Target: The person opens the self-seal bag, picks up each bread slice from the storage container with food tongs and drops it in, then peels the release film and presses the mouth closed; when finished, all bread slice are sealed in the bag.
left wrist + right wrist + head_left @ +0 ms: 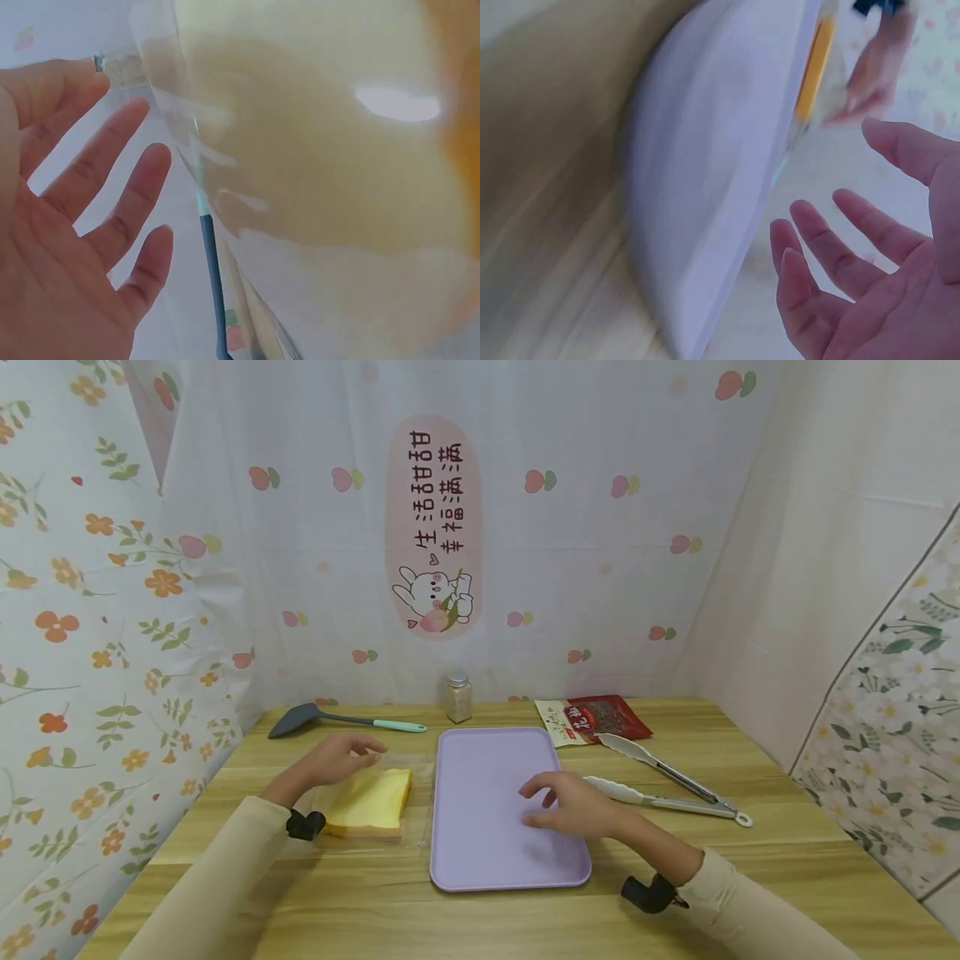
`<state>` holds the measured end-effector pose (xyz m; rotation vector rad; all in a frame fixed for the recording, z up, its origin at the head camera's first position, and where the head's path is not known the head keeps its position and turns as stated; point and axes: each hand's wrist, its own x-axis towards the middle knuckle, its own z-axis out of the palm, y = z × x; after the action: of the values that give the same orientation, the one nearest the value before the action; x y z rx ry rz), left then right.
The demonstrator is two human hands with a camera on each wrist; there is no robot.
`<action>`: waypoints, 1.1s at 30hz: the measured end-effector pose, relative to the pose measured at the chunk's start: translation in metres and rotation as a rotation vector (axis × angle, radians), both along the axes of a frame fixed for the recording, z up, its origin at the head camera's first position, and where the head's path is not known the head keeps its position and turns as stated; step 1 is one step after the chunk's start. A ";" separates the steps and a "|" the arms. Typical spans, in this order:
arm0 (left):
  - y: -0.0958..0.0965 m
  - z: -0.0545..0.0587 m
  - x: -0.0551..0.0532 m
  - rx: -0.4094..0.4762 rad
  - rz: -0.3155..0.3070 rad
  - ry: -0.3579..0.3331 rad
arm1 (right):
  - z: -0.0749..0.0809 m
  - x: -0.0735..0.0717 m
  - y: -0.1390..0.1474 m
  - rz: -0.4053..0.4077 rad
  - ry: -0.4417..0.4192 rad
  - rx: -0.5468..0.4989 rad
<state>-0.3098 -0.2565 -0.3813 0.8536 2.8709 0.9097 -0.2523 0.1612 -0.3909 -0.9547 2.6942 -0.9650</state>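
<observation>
A slice of bread [369, 802], yellow with a browned crust, lies in a clear plastic wrapper on the left of the table. Over its back left part hovers my left hand [341, 760], fingers spread and loosely bent, holding nothing. The left wrist view shows the wrapper's shiny film [300, 150] close beside that hand [82, 217]. A lilac rectangular tray [480, 852] lies flat right of the bread. Above its right side is my right hand [573, 806], empty, with relaxed fingers apart; the right wrist view also shows this hand [877, 270] clear of the tray [705, 165].
A grey turner with a mint handle [397, 725] lies at the back left. Behind the tray stands a glass jar [458, 697] with a metal lid. A red and cream spice packet [600, 718] and metal tongs with pale tips [690, 806] lie to the right. Curtains [585, 568] surround the table.
</observation>
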 end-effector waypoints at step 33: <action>0.023 -0.012 -0.050 -0.025 -0.057 -0.263 | -0.021 0.029 -0.125 0.261 -0.373 -0.183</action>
<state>-0.3600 -0.2332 -0.3934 0.7471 2.6145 0.9032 -0.2234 0.0357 -0.4118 -1.0085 2.1466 -1.2082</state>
